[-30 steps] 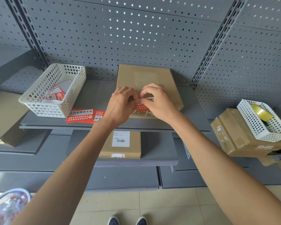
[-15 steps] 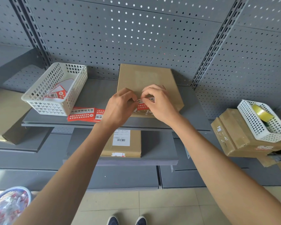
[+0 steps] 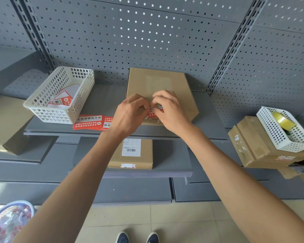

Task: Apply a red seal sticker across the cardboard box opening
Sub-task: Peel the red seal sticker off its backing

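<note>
A flat brown cardboard box point(image 3: 156, 83) lies on the grey upper shelf point(image 3: 104, 102), its near edge toward me. Both my hands meet over that near edge. My left hand point(image 3: 130, 114) and my right hand point(image 3: 168, 111) each pinch a red seal sticker point(image 3: 155, 112) with white lettering. The sticker is held just above the box's front edge, with one white strip lifted between my fingertips. My fingers hide most of the sticker and the box opening.
A white perforated basket point(image 3: 47, 109) with sticker sheets stands at the left of the shelf, with loose red stickers point(image 3: 89, 122) beside it. A second labelled box point(image 3: 132, 153) lies on the lower shelf. At right, a basket with a tape roll point(image 3: 282, 121) sits on stacked cartons.
My hands have stayed over the box's near edge. The fingertips have shifted slightly on the sticker, whose top strip now shows lifted between them.
</note>
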The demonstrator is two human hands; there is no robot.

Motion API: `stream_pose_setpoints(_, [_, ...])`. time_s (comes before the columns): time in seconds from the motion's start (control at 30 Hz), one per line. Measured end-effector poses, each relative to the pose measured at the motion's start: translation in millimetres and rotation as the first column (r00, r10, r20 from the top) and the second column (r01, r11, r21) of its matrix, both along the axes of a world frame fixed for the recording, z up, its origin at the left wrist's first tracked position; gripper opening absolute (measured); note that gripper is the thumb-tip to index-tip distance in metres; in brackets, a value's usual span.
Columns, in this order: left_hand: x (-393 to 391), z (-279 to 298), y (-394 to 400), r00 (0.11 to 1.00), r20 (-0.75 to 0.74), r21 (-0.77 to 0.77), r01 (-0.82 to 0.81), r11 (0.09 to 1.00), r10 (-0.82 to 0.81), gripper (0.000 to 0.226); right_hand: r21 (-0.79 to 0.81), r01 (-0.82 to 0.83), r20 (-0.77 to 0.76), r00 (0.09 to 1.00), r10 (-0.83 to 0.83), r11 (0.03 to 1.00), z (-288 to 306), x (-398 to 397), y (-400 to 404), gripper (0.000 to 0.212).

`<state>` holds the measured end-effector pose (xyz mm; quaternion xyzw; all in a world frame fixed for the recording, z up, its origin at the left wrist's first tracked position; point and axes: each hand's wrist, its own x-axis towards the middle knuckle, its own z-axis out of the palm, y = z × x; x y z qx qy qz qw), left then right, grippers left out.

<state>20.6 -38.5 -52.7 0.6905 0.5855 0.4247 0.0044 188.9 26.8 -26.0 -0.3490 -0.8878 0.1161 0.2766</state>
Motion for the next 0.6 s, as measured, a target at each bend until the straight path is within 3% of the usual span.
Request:
stream_pose_setpoints(0.23, [2.7,-1.2,1.7,0.999,0.022,-0.040,-0.042,0.998,0.043,0.026,0.000,-0.017,-0.035,0.999,0.017,1.000,-3.8,3.6,1.4,0.007])
stream_pose_setpoints(0.4, [3.4,-8.2,6.1,0.997,-0.076,0.000,-0.024,1.000,0.023,0.013,0.004,-0.028,-0.041,0.999,0.028,1.000,-2.0,5.6,-1.1,0.009])
stream_pose_setpoints(0.6, [0.1,-10.4,8.6,0.998,-0.059,-0.001,-0.014,1.000,0.014,0.011,-0.021,-0.024,-0.041,0.999,0.023,0.999,0.3,5.6,-3.4,0.009])
